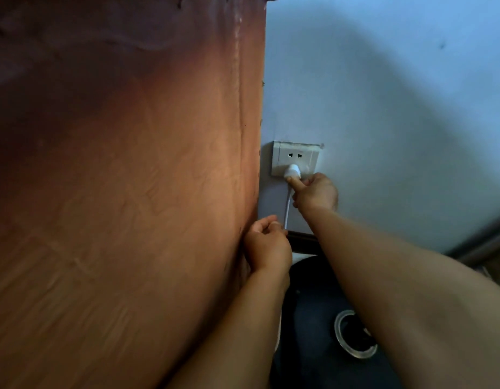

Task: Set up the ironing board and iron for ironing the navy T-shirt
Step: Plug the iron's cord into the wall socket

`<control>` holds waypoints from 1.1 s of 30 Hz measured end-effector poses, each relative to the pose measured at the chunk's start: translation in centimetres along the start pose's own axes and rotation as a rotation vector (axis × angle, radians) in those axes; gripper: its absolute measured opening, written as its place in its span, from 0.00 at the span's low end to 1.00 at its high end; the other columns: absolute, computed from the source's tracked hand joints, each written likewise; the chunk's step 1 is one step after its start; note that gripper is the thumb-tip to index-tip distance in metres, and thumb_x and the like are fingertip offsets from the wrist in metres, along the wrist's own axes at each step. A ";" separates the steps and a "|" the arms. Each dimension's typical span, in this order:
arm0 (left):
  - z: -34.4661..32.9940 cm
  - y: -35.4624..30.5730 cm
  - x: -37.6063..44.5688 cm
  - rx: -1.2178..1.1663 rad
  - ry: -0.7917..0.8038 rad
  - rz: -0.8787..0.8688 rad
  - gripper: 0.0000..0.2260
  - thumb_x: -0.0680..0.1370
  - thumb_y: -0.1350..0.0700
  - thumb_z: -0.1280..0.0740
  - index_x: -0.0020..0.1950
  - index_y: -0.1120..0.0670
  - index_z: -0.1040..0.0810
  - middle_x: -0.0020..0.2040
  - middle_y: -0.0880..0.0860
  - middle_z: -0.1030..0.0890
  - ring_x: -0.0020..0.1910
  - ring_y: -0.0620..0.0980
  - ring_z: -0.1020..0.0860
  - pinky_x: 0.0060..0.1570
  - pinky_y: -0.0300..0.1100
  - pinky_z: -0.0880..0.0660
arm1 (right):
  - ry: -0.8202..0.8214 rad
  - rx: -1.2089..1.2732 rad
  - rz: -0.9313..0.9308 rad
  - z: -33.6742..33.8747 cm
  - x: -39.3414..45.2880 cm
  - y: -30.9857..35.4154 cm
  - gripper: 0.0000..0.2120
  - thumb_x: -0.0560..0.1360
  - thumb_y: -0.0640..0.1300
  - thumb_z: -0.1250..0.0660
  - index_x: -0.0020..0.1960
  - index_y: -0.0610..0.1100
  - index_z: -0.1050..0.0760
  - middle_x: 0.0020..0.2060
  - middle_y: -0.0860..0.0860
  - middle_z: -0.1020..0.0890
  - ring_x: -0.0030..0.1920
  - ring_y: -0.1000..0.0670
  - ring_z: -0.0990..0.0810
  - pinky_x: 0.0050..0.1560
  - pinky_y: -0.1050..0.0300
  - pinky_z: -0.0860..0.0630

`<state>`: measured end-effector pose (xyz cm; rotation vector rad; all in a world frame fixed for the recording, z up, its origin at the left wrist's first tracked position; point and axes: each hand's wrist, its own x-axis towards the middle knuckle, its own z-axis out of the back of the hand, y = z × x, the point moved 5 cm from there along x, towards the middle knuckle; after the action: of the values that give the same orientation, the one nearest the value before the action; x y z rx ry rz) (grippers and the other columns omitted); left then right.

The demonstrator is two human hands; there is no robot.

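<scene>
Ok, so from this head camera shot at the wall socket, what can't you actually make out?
Head view only:
- Plug pins: hidden by the plug body and the right hand, so full seating in the socket is unclear.
- Cord: its lower run disappears behind the left hand; whether that hand holds it is unclear.
- Iron, ironing board and T-shirt: not in view.
- Dark area below the arms: too dim to identify.

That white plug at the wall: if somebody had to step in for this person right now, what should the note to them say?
Right hand: grip on the white plug, pressing it into the lower holes of the wall socket.
Left hand: curled by the brown panel, near the white cord; whether it holds the cord is unclear.
Done: plug at the socket, apparently in.
Left: iron, board and T-shirt are out of view; check them.
</scene>
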<state>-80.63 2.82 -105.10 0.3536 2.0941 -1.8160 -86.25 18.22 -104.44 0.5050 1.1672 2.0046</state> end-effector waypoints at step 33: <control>4.0 -28.5 -23.8 -0.049 -0.194 -0.015 0.10 0.77 0.50 0.36 0.48 0.53 0.19 0.47 0.52 0.16 0.49 0.50 0.18 0.55 0.45 0.23 | -0.029 0.534 -0.270 20.5 -19.5 23.7 0.15 0.78 0.53 0.41 0.39 0.44 0.29 0.29 0.48 0.22 0.29 0.50 0.23 0.28 0.60 0.28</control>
<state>-70.16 -4.46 -69.98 0.1426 2.0076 -1.7292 -70.08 7.64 -73.00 0.5963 1.6631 1.4446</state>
